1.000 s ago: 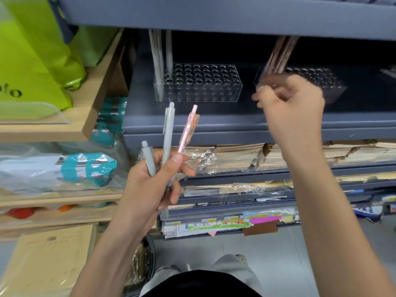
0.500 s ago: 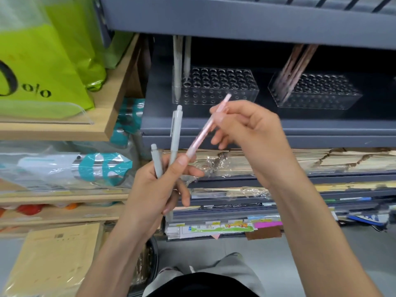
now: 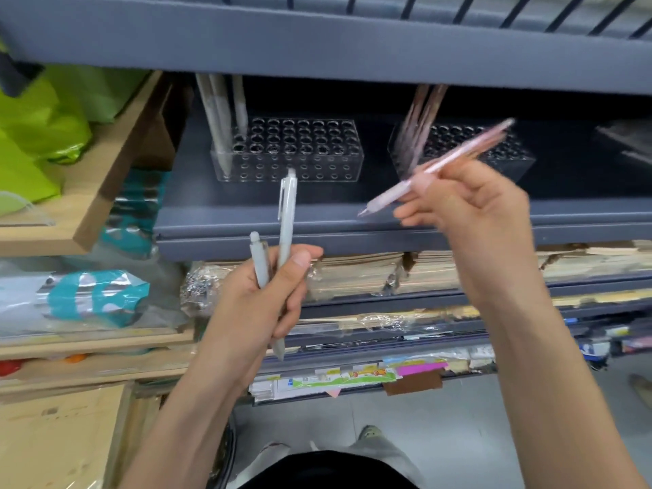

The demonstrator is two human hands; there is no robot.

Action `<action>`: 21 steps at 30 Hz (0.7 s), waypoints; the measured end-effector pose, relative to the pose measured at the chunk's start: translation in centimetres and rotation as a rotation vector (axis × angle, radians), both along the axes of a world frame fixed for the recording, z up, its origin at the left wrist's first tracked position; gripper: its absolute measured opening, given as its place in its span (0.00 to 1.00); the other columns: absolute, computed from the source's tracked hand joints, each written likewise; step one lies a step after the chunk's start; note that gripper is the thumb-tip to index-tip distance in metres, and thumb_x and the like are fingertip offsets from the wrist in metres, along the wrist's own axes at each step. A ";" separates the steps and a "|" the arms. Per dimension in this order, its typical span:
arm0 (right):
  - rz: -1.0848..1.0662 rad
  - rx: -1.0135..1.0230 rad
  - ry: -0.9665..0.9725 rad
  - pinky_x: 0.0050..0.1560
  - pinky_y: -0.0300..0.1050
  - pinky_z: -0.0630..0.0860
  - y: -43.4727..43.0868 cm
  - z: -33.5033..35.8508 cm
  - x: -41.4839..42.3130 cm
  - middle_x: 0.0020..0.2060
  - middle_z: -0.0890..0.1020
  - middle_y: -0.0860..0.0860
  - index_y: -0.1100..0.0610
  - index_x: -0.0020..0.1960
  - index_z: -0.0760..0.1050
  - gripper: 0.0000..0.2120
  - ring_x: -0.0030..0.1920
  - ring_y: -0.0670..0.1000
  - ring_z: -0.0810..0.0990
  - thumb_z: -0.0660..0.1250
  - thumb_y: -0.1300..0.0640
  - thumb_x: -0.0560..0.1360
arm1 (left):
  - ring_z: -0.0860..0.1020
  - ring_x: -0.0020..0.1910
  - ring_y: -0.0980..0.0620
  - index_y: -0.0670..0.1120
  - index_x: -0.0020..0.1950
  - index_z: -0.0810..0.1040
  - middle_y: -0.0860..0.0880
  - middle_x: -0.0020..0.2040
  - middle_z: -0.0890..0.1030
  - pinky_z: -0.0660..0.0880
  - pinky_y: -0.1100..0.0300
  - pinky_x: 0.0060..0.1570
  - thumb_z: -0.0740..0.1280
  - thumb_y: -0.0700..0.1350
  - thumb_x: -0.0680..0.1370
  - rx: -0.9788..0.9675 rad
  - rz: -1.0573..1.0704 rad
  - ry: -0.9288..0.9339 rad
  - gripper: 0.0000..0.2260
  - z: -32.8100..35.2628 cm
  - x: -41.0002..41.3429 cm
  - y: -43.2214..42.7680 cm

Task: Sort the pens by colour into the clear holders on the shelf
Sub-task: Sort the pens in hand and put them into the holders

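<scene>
Inside clear holders (image 3: pixel 300 171): grey pens (image 3: pixel 218 114), pink pens (image 3: pixel 418 121).

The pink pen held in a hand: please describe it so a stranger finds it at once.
Look at the dark grey metal shelf. Before its right clear plastic holder, the right hand pinches a slim pale pink pen, tilted. The other pink pens stand in that holder; the left hand holds grey pens.
</scene>
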State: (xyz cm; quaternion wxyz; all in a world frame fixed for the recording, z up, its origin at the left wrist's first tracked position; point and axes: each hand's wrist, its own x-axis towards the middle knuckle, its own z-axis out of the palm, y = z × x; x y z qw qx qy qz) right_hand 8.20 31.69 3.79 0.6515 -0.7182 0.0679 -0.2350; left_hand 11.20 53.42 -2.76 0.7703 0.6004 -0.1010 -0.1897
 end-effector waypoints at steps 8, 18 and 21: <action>-0.330 -0.004 -0.172 0.47 0.51 0.82 -9.2 0.9 3.2 0.39 0.84 0.53 0.60 0.48 0.76 0.06 0.41 0.57 0.86 0.63 0.68 0.74 | 0.59 0.22 0.56 0.48 0.49 0.84 0.52 0.29 0.67 0.58 0.67 0.20 0.65 0.61 0.75 -0.045 0.029 0.025 0.18 0.5 -0.9 -4.6; -0.159 -0.484 -0.018 0.56 0.52 0.79 -12.3 1.4 10.3 0.36 0.84 0.43 0.44 0.28 0.78 0.23 0.45 0.51 0.84 0.60 0.66 0.73 | 0.64 0.22 0.55 0.51 0.54 0.83 0.50 0.33 0.75 0.63 0.65 0.22 0.62 0.54 0.79 0.060 0.093 -0.011 0.13 0.6 -2.3 -8.6; -0.082 -0.650 0.032 0.57 0.51 0.77 -12.1 1.4 11.0 0.41 0.83 0.48 0.51 0.41 0.80 0.11 0.48 0.53 0.82 0.61 0.60 0.77 | 0.60 0.21 0.56 0.48 0.58 0.81 0.52 0.30 0.67 0.60 0.66 0.20 0.63 0.52 0.79 0.027 0.120 0.000 0.13 0.5 -2.6 -9.2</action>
